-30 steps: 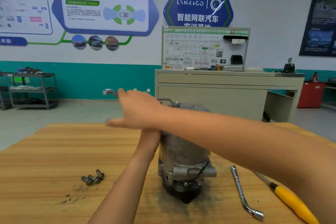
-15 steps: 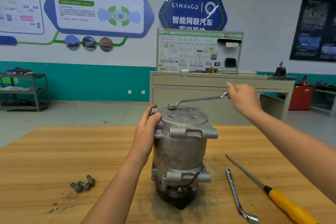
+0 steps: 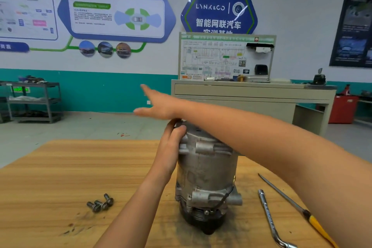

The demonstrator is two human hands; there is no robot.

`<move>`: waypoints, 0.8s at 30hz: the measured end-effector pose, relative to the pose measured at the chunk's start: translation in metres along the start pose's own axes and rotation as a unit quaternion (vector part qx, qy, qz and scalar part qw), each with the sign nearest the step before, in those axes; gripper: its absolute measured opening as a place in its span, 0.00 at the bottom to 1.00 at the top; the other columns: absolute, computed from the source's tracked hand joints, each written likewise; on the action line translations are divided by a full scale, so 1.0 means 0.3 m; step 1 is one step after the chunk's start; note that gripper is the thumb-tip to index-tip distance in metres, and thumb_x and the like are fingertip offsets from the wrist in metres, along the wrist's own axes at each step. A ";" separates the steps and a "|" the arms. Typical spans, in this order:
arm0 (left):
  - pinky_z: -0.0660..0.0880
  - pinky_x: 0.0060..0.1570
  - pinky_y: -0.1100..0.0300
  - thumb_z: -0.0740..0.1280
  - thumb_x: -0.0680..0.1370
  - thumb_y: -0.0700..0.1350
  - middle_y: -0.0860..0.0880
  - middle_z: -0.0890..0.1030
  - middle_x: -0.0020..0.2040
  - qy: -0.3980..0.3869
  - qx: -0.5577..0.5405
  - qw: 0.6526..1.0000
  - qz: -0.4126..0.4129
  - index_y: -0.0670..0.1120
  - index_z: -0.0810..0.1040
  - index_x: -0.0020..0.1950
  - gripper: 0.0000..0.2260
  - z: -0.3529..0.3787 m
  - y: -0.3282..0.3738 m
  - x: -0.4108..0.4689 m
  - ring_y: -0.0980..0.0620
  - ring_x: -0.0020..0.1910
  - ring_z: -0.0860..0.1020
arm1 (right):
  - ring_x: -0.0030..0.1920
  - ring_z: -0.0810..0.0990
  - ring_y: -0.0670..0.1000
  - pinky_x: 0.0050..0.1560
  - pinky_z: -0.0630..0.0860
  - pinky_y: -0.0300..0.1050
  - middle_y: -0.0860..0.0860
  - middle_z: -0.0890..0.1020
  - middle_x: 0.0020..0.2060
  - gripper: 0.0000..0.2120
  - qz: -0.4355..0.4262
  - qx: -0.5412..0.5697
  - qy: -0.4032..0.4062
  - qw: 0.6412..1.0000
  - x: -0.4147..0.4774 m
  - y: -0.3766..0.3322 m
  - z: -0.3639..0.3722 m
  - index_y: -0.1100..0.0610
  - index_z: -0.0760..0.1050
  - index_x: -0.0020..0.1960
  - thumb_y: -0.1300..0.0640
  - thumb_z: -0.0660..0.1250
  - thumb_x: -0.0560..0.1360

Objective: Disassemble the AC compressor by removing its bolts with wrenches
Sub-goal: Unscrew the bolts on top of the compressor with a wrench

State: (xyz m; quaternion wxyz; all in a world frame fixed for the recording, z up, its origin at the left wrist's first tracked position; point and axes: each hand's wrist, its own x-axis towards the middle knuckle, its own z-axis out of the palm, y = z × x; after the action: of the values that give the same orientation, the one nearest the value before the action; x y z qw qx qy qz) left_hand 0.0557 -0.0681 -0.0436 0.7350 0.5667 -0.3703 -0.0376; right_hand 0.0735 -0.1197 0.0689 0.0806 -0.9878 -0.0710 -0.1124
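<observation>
The grey AC compressor (image 3: 207, 175) stands upright on the wooden table (image 3: 60, 169). My left hand (image 3: 171, 147) grips its upper left rim. My right hand (image 3: 159, 106) reaches across the top of the compressor to the left, flat, fingers and thumb stretched out. My right forearm covers most of the top face. The offset wrench seen earlier is hidden; no part of it shows beside the hand. Three loose bolts (image 3: 100, 204) lie on the table to the left of the compressor.
An L-shaped socket wrench (image 3: 269, 221) and a yellow-handled screwdriver (image 3: 320, 227) lie to the right of the compressor. Behind the table stand a beige cabinet (image 3: 251, 94) with a wiring board, a metal shelf cart (image 3: 34, 100) at far left and a red bin (image 3: 344, 110).
My right hand has swung from the right side, where it held the wrench handle, across the compressor top to the left. The left hand stays on the rim.
</observation>
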 end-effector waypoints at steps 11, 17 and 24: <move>0.73 0.46 0.64 0.60 0.76 0.52 0.54 0.78 0.50 0.021 -0.003 0.999 -0.038 0.55 0.71 0.60 0.12 0.029 0.028 -0.020 0.54 0.51 0.77 | 0.45 0.81 0.48 0.47 0.77 0.37 0.57 0.83 0.45 0.13 -0.160 -0.126 0.470 0.859 -0.689 0.102 0.018 0.66 0.76 0.55 0.60 0.63 0.75; 0.73 0.47 0.62 0.56 0.80 0.46 0.54 0.77 0.53 0.033 -0.017 0.999 -0.035 0.54 0.70 0.64 0.12 0.023 0.012 -0.010 0.57 0.52 0.76 | 0.68 0.68 0.54 0.64 0.63 0.45 0.55 0.73 0.65 0.18 0.217 -0.092 0.280 0.931 -0.580 0.437 -0.085 0.60 0.70 0.66 0.54 0.56 0.80; 0.73 0.55 0.56 0.59 0.79 0.49 0.54 0.77 0.53 0.032 -0.011 0.998 -0.048 0.58 0.70 0.61 0.11 0.018 0.023 -0.013 0.56 0.53 0.76 | 0.74 0.52 0.56 0.71 0.49 0.53 0.55 0.54 0.74 0.33 0.265 0.051 -0.040 0.962 -0.098 0.291 -0.149 0.59 0.55 0.74 0.37 0.43 0.78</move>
State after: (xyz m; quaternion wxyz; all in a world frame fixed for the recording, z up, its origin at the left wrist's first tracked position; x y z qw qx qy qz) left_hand 0.0472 -0.0682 -0.0391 0.7502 0.5763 -0.3186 -0.0590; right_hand 0.0495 -0.2164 0.0926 0.1548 -0.9695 0.1847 -0.0441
